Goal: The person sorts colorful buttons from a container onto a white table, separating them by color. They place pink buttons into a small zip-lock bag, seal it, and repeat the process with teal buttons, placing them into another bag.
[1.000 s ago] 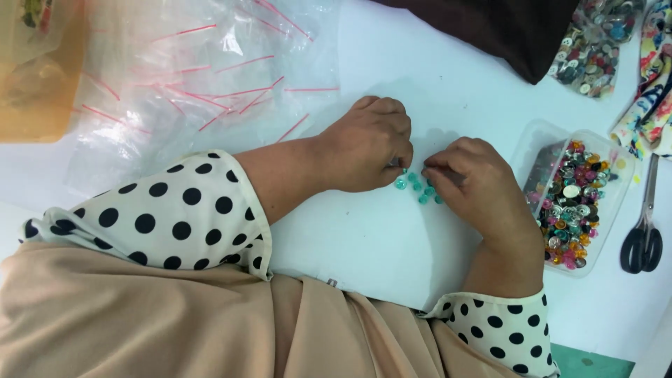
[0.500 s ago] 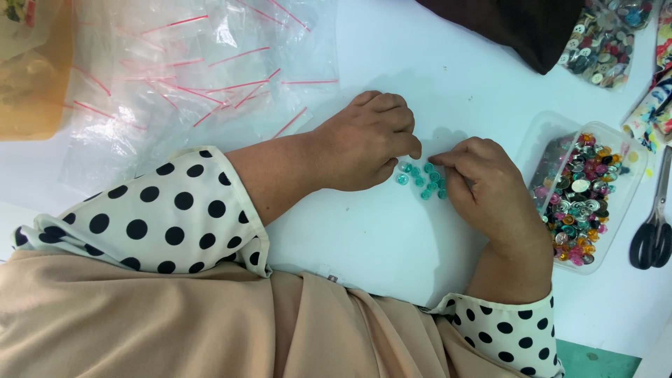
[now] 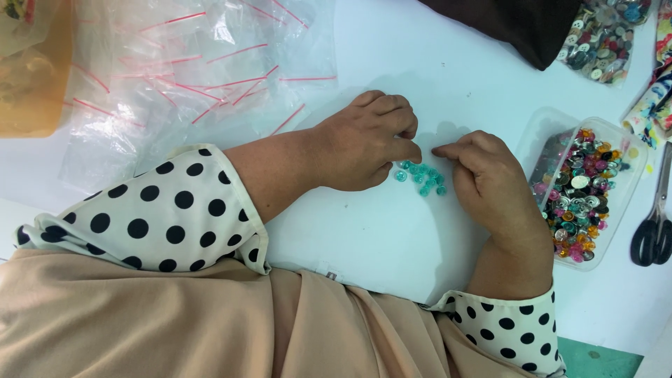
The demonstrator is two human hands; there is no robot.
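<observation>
Teal buttons [image 3: 421,178]: a small cluster of round, translucent blue-green buttons lying loose on the white counter [image 3: 392,238], directly between the person's two hands. Each appears glossy and moulded, of one size and colour; whether they have holes cannot be told at this scale.

Judged from their look, the buttons are very light, rigid and smooth, so they are likely to skid or scatter when nudged. They are best taken one at a time by the rim between fingertip and thumb, or swept together with a cupped palm.

The left hand [image 3: 360,143] rests just left of the cluster with fingers curled under; its grip is closed loosely, and whether a button lies inside it cannot be told. The right hand [image 3: 493,185] sits just right of the cluster, forefinger and thumb pinched together above it; whether they hold a button is also hidden.

Relative to the cluster: a clear tray of mixed coloured buttons [image 3: 579,192] lies to the right, with black-handled scissors [image 3: 654,224] beyond it; a heap of clear bags with red seal strips [image 3: 182,77] lies to the upper left.
</observation>
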